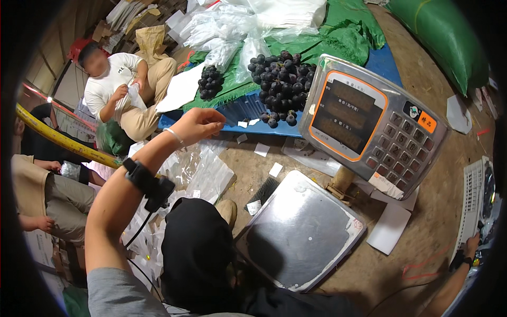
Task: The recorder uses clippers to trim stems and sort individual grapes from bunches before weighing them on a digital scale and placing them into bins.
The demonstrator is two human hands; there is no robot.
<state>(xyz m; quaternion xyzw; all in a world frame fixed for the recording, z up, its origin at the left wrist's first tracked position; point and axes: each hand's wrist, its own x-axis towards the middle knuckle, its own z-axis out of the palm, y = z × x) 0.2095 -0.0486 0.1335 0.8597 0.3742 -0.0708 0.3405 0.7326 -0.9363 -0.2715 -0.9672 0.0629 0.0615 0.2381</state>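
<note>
My left hand (199, 126) hangs in the air before the blue table edge, its fingers loosely curled together with nothing visible in them. A white band circles its wrist, and a black strapped device (148, 182) sits on the forearm. Beyond it lie a small bunch of dark grapes (210, 83) and a larger bunch of dark grapes (282, 79) on green woven cloth. My right hand (471, 244) is at the far right rim, beside a white plastic crate (471, 198) with shiny plastic-wrapped contents. Its fingers are too small and partly hidden to read.
A platform scale (306, 232) stands on the floor, its tilted keypad display (372, 127) partly covering the grapes. Clear plastic bags (227, 26) and white sheets lie on the green cloth (348, 42). A seated person (119, 82) handles something white. A yellow bar (63, 138) crosses the left.
</note>
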